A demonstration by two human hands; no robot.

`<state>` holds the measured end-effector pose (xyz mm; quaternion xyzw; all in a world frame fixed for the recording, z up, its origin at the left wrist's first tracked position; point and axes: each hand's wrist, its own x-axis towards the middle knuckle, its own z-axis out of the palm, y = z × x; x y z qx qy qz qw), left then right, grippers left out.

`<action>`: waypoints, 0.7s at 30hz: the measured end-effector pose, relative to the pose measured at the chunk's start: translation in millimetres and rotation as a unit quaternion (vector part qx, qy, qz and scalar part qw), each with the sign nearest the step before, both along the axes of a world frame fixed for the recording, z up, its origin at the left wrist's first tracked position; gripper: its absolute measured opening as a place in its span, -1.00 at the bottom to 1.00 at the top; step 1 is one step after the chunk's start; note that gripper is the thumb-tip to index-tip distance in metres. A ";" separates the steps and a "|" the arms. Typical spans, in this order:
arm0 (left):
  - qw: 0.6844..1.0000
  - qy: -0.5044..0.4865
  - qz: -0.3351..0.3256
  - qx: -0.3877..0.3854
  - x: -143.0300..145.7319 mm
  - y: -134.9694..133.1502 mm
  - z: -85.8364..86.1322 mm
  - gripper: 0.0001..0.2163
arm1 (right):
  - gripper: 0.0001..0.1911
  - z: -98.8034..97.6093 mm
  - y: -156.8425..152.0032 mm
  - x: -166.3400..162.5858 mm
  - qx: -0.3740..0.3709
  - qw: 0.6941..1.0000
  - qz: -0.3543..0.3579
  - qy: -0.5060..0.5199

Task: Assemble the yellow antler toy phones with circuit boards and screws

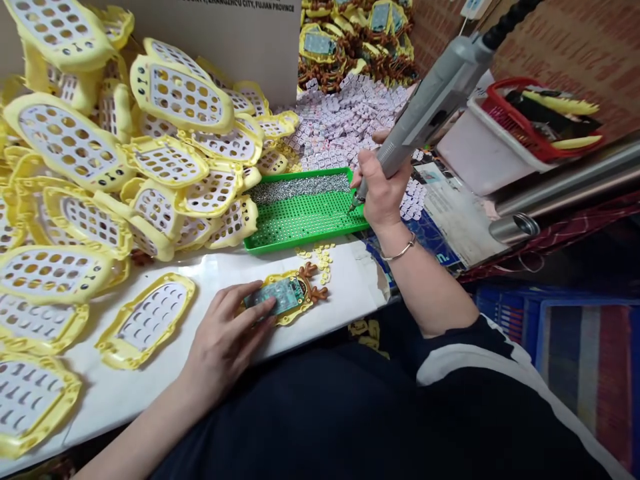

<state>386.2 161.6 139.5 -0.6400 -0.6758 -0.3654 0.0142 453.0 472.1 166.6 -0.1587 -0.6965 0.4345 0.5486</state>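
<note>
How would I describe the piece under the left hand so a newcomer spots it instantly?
Find the long green tray on the white table. Just below it in the picture, by the table's near edge, the left hand rests on a yellow shell. Its blue-green circuit board and brown antlers set it apart from the white-panelled shells at left.

Brown-antlered yellow casing (287, 319) lies open at the near side, teal circuit board (286, 293) inside. Farther right, a grey electric screwdriver (423, 113) slants tip-down over a green tray (310, 241) of screws (300, 189).
</note>
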 end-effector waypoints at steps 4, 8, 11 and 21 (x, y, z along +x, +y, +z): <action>1.000 -0.003 0.004 -0.003 -0.2 -0.6 -0.8 -0.77 | -0.48 -8.3 8.6 1.2 -0.015 0.999 0.013 -0.026; 1.000 0.000 0.003 0.000 0.0 -0.4 -1.5 -0.78 | -0.42 -4.8 3.2 1.9 -0.040 0.999 0.013 -0.023; 1.000 -0.001 0.008 0.002 0.7 -0.7 -1.7 -0.79 | -0.44 1.1 -0.3 0.4 -0.026 1.000 0.009 0.000; 0.993 -0.098 0.053 -0.041 3.1 -16.6 -6.0 -0.42 | -0.66 60.7 -85.0 -7.4 -0.061 0.981 0.147 0.115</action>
